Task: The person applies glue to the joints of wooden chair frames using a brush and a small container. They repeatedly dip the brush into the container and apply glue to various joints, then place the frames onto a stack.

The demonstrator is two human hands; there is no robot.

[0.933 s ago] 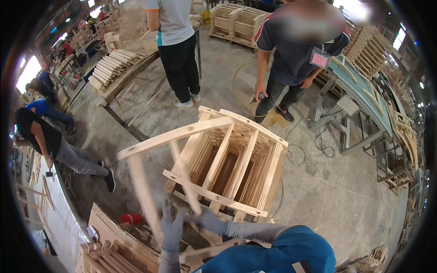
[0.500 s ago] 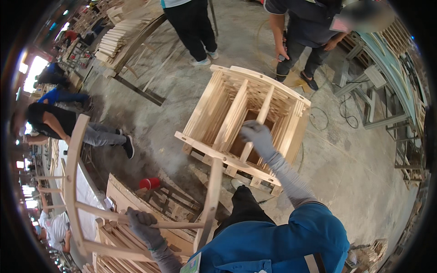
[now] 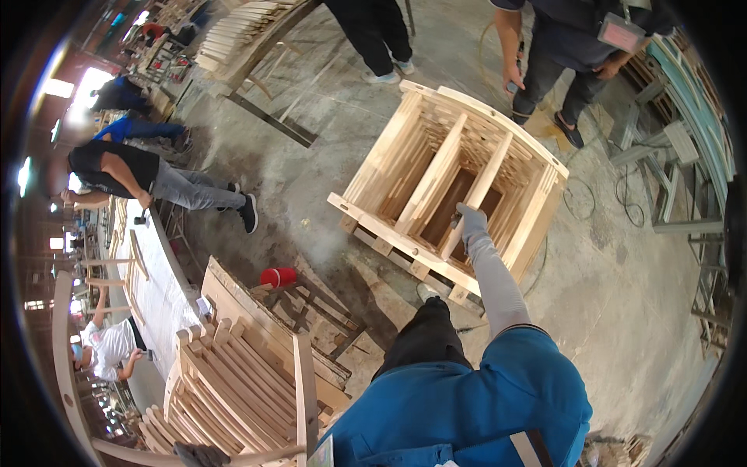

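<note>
My right hand (image 3: pixel 471 224), in a grey glove, is closed round a crossbar (image 3: pixel 486 183) of the top wooden frame on a tall stack. That top frame has long curved outer rails (image 3: pixel 412 253) and slats between them. At the lower left edge, my gloved left hand (image 3: pixel 201 454) is partly cut off; it grips the rail of another light wooden frame (image 3: pixel 305 381). One post of that held frame stands beside my body, and its other curved post is at the far left. Below it lies a pile of wooden frames (image 3: pixel 241 373).
A red bucket (image 3: pixel 278 277) sits on the floor near a dark slatted pallet (image 3: pixel 327 323). At left is a long worktable (image 3: pixel 159 272) with people around it. Two people stand beyond the stack. Metal racking (image 3: pixel 677 156) lines the right, with cables on the floor nearby.
My left hand and its wooden frame have moved down and left, partly out of view. My right hand has shifted along the crossbar and closed on it. The view has tilted, moving the stack up-right.
</note>
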